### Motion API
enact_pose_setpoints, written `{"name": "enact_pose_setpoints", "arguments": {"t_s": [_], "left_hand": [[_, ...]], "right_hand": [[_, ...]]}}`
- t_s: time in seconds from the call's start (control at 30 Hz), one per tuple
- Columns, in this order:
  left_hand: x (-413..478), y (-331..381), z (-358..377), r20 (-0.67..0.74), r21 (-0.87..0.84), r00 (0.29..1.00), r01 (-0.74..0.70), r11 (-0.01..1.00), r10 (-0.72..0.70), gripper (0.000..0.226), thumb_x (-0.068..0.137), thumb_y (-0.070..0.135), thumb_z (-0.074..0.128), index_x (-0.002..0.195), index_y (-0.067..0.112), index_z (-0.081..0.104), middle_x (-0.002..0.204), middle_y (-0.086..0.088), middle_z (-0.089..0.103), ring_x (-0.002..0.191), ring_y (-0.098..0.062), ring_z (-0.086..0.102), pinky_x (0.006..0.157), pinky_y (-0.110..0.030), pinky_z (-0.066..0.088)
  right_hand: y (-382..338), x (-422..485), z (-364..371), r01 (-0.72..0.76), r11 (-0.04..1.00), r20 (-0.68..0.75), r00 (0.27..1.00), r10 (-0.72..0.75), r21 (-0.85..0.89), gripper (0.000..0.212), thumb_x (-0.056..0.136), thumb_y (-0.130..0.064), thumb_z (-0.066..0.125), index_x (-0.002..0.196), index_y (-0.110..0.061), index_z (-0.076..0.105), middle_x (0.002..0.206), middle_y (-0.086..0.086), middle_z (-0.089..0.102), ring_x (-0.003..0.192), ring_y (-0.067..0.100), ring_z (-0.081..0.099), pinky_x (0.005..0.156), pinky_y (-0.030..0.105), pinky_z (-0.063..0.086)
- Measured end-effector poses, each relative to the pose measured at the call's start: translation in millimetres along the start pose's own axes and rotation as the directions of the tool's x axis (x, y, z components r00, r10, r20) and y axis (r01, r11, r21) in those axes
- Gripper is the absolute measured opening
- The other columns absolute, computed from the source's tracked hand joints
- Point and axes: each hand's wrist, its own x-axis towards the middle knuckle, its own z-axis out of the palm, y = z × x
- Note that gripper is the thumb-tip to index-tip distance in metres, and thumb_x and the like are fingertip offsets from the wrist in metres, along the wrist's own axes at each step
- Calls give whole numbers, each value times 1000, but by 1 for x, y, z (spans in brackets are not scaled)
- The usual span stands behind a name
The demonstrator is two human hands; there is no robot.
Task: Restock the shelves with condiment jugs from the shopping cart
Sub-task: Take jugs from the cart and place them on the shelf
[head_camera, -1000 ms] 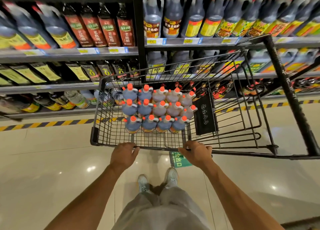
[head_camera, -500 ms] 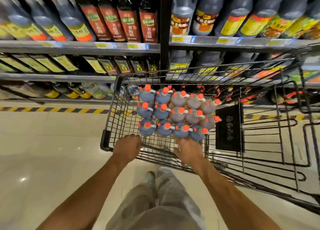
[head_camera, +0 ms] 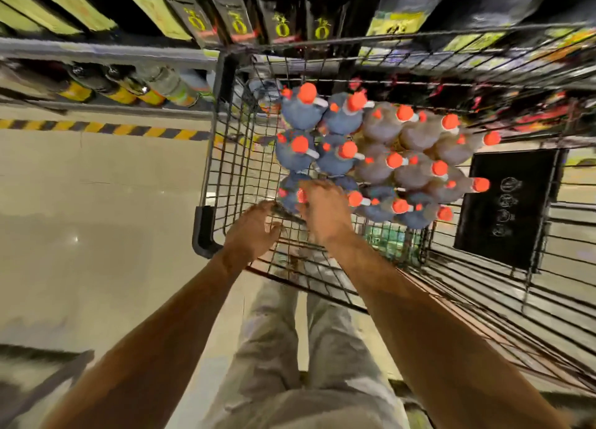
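Several dark condiment jugs (head_camera: pixel 380 167) with orange caps stand packed together in the black wire shopping cart (head_camera: pixel 225 157). My right hand (head_camera: pixel 325 212) reaches over the cart's near rim, its fingers down on the nearest left jug (head_camera: pixel 288 198). Motion blur hides whether they grip it. My left hand (head_camera: pixel 253 232) sits at the near rim with fingers loosely curled and the thumb apart from them. The store shelves (head_camera: pixel 106 53) stand just beyond the cart, stocked with dark bottles.
A black panel (head_camera: pixel 506 206) hangs inside the cart on the right. A yellow-black hazard stripe (head_camera: pixel 106 128) runs along the floor at the shelf base. Pale tiled floor (head_camera: pixel 96 219) lies to the left. My legs are right behind the cart.
I have leaned in closer over the cart. My right hand left the rim and moved forward onto the nearest jugs. My left hand loosened at the rim.
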Motion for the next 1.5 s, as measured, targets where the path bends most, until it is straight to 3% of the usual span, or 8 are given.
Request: {"name": "enact_pose_setpoints", "arguments": {"t_s": [0.3,0.43,0.7,0.87,1.03,1.13,1.33,1.5], "left_hand": [[8,-7,-6,-29,-460,994,-107,882,106,77,76,7,83,141,10,43,122,6,54,109,-4,55,84,1,35],[6,-10,-13,43,-693,984,-96,714,173,97,65,7,91,144,18,36,128,1,60,109,-8,66,91,-31,55],[-2,-1,-29,-44,-704,978,-175,688,203,64,70,1,88,122,21,57,106,-4,72,90,-6,69,74,-15,53],[3,-5,-26,-76,-745,994,-109,658,78,71,62,27,95,123,28,60,111,6,73,99,-8,71,84,-28,57],[8,-7,-24,-40,-779,999,-24,627,-11,72,56,31,95,119,28,60,111,5,72,95,-6,71,84,-29,59],[9,-8,-20,-32,-771,999,-16,636,-13,62,67,18,92,119,24,61,105,6,73,89,-2,71,76,-23,58],[15,-12,-12,-20,-780,1000,-19,626,5,50,74,7,86,114,25,64,98,8,76,88,-7,73,70,-19,57],[18,-9,-3,-39,-797,995,27,603,-95,50,72,10,88,111,28,63,102,8,73,85,-2,71,69,-18,56]], "right_hand": [[14,14,-10,46,846,-102,995,11,532,20,88,-34,71,97,-16,69,87,3,70,82,24,64,71,39,51],[12,17,-31,74,714,-82,996,-24,696,26,91,-29,71,90,-4,67,80,21,67,73,16,54,69,51,51],[0,12,-33,6,439,-26,999,39,898,26,92,-25,74,102,-2,72,100,33,70,89,15,61,78,38,51],[4,-30,-16,-14,522,-117,969,219,853,36,93,-19,74,128,-13,66,126,-2,70,119,10,65,99,25,52],[56,-65,20,-237,696,13,950,311,677,21,87,-17,70,73,-29,61,69,-9,64,65,6,59,65,36,49],[75,-62,36,-385,575,164,902,399,721,30,73,-41,80,92,-28,61,94,0,67,88,26,66,79,49,58],[72,-37,54,-295,337,104,868,485,894,66,70,-7,82,125,-12,44,136,17,56,115,37,63,91,53,59],[72,-26,57,-310,429,70,869,489,848,81,77,7,82,141,-16,37,123,0,60,95,10,65,72,16,56]]}}
